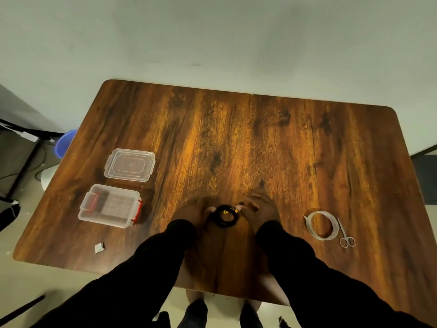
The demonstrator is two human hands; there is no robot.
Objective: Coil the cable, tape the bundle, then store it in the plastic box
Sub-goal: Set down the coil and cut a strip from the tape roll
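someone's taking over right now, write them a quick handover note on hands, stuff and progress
Left hand and right hand: both hold the coiled black cable with yellow marks at the table's near middle.
Clear plastic box with red latches stands open on the left, its clear lid lying beyond it.
Clear tape roll and small metal scissors lie on the right.
Done: coiling, apparently.
Left: tape the bundle, put it in the box.
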